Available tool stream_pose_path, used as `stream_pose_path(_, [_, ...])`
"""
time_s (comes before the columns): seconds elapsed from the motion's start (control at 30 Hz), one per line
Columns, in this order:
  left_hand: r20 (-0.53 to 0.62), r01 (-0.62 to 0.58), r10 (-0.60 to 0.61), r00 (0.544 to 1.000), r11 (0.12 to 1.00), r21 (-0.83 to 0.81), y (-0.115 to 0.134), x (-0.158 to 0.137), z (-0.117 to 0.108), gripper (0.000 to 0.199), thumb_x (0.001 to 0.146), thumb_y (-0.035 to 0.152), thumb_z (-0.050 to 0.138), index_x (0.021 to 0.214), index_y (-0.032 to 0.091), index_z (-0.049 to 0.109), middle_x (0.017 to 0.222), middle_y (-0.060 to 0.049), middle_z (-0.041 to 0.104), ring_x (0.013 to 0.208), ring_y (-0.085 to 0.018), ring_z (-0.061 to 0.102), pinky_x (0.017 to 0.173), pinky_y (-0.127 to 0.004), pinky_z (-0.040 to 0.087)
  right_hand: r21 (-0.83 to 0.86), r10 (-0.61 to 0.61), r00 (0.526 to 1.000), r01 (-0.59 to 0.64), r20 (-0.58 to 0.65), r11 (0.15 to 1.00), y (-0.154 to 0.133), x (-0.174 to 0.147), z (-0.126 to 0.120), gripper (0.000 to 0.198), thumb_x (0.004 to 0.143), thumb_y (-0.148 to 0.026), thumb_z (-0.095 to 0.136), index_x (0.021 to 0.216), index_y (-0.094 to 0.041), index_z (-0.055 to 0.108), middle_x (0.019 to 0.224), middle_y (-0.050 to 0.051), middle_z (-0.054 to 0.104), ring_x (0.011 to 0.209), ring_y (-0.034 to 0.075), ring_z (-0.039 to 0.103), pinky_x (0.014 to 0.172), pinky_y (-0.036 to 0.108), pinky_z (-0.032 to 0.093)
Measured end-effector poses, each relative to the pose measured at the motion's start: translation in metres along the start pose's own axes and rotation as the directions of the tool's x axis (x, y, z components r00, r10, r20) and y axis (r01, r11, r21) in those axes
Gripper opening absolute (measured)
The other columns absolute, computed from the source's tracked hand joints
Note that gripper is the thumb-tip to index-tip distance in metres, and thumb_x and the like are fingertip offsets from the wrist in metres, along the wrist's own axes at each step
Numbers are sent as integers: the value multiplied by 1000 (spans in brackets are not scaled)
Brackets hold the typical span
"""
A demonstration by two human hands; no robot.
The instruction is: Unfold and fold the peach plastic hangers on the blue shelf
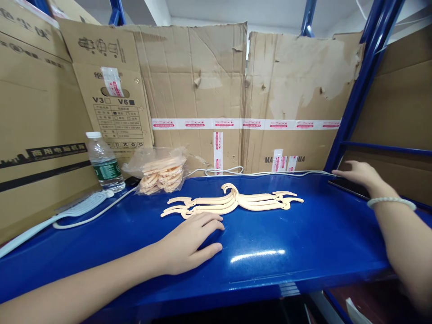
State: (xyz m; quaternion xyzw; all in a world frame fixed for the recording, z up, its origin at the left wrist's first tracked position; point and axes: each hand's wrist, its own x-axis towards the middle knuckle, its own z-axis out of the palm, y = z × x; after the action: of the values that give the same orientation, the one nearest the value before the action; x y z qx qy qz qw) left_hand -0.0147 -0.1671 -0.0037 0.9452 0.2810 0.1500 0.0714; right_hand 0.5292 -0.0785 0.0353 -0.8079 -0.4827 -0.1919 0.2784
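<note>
Cream-coloured folding clothes hangers [216, 203] lie spread out on the blue shelf, their hooks together at the middle. Just in front of their left half, my left hand [195, 240] rests with its fingers apart and nothing in it; the fingertips are close to the hangers, and I cannot tell whether they touch. At the right end of the shelf, my right hand [361, 173] is over a dark flat object that looks like a phone [349, 186]. Its fingers are stretched out, and a pale bracelet [391, 202] circles the wrist.
A clear plastic bag [164, 173] of similar cream pieces sits at the back left, beside a water bottle [104, 164]. A pale blue hairbrush [81, 204] and a white cable [91, 220] lie at the left. Cardboard sheets [199, 94] wall the back; a blue post [361, 81] rises at right.
</note>
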Motion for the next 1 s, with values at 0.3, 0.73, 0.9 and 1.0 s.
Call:
stream_pose_path(0.3, [-74,63,-59,996,997,47,-2,1,3,47,92,42,49,136,26,45,145,-7,41,135,-28,35,111,-47,30,452,-667,623,497,409,741,-170,-87,-10,55,86,-48,56,132,-17,55,136,9,53,124,26,51,104,34,41])
stream_pose_path(0.73, [153,232,-239,959,971,64,-37,19,3,78,90,65,37,149,17,22,155,-17,10,143,-35,4,112,-59,9,408,-807,382,716,450,566,-219,-152,33,68,96,-54,13,150,-13,22,153,15,19,142,32,14,110,61,18])
stream_pose_path(0.9, [83,222,-223,971,975,23,-67,37,6,76,88,64,43,147,19,27,154,-17,15,143,-34,9,112,-58,10,378,-755,406,683,514,625,-237,-137,43,67,96,-52,13,150,-12,19,154,16,17,142,32,12,111,62,16])
stream_pose_path(1.0, [65,205,-205,977,979,8,-80,43,6,73,88,63,45,146,20,31,154,-16,20,143,-33,13,113,-57,11,374,-746,407,677,526,634,-243,-133,43,68,96,-53,12,150,-11,19,154,17,16,142,32,12,111,60,15])
